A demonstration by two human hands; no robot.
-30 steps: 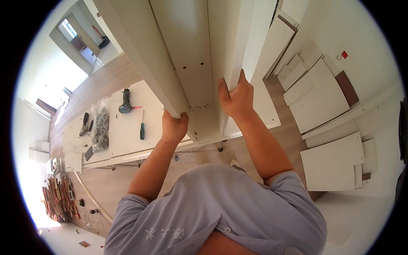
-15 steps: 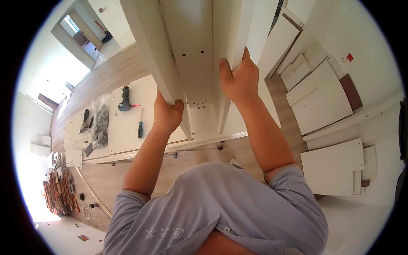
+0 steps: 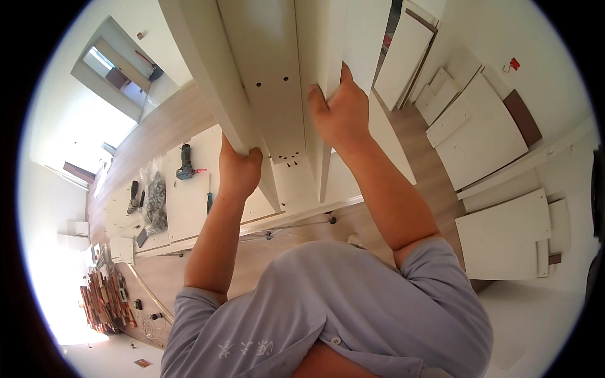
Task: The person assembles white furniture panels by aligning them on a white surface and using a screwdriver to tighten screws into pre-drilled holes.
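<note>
A tall white panel assembly, with two side panels and a back board with dark holes between them, rises from a white work surface. My left hand is closed around the edge of the left side panel, thumb on its inner side. Higher up, my right hand grips the edge of the right side panel. A screwdriver with a green-blue handle lies beside my left forearm, partly hidden by it. Small screws sit near the foot of the back board.
On the surface's left part lie a cordless drill, a second power tool and a clear bag of hardware. White boards lean along the right wall. Wood strips are piled at lower left.
My view has turned slightly, and the panel assembly with both hands has shifted a little left against the work surface. My forearm now covers part of the screwdriver. Both grips are unchanged.
</note>
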